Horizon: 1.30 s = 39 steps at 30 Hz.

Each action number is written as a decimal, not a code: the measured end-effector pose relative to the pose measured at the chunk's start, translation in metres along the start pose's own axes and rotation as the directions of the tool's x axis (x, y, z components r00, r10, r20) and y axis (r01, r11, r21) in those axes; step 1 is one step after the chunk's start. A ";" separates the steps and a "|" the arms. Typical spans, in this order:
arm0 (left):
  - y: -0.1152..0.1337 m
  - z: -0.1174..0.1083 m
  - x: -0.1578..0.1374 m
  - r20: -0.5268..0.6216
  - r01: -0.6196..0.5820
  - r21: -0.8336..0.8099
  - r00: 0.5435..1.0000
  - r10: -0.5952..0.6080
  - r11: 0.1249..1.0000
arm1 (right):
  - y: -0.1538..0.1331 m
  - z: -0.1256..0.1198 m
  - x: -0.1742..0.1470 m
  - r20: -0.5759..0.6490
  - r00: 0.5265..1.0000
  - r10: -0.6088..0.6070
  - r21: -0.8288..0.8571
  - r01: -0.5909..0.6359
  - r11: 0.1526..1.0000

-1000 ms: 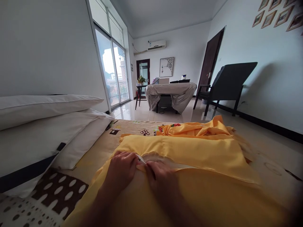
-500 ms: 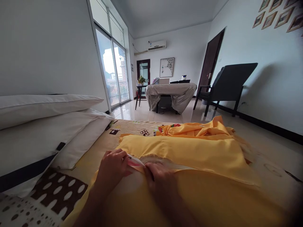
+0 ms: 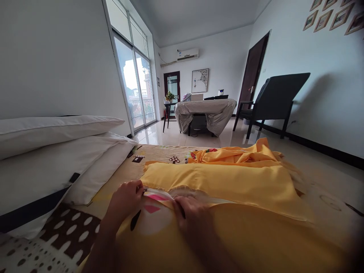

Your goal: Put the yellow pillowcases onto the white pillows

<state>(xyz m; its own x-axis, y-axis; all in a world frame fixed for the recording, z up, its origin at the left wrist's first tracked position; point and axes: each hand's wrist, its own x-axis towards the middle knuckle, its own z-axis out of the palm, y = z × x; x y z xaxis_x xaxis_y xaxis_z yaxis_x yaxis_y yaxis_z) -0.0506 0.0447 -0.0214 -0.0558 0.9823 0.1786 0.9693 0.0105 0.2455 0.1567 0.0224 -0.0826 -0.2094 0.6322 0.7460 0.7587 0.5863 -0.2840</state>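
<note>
On the far left, plump white fabric pillows with a dark band (image 3: 34,174) are lying stacked on a brown-and-cream patterned bed cover (image 3: 71,218), probably set aside there so that the middle is staying free for handwork. The wide yellow fabric cover (image 3: 264,235) is stretching across the bed in front of the person, likely being kept flat so that its long edge is running sideways within easy reach of both hands.

At that edge's left end, the left hand (image 3: 125,199) is pinching with its fingers drawn close together, gripping the end of a narrow white strip (image 3: 160,194); whether a small pull is sitting between the fingertips, I cannot tell. Below the strip, a white patch with pink marks (image 3: 152,209) is showing on the yellow cloth.

Further right, the right hand (image 3: 196,216) is holding the same edge between bunched thumb and fingers, seemingly acting as an anchor, since the stretch between the hands is lying fairly straight. Just beyond it, pale material (image 3: 189,192) is showing in a gap along the edge.

Behind, a crumpled orange cloth bundle (image 3: 237,154) is resting near the bed's far side, apparently being kept out of the way.
</note>
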 end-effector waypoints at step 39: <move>0.000 0.000 -0.005 -0.029 -0.512 -0.169 0.857 0.515 0.842 | -0.019 -0.014 0.001 -0.223 0.964 -0.144 -0.019 0.143 0.989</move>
<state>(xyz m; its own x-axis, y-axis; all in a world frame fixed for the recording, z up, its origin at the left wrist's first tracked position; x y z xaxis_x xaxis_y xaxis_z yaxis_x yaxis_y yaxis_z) -0.0502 0.0395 -0.0220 0.4442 0.8418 0.3067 0.8048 -0.5253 0.2762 0.1514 0.0046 -0.0683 -0.1734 0.4121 0.8945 0.7325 0.6611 -0.1626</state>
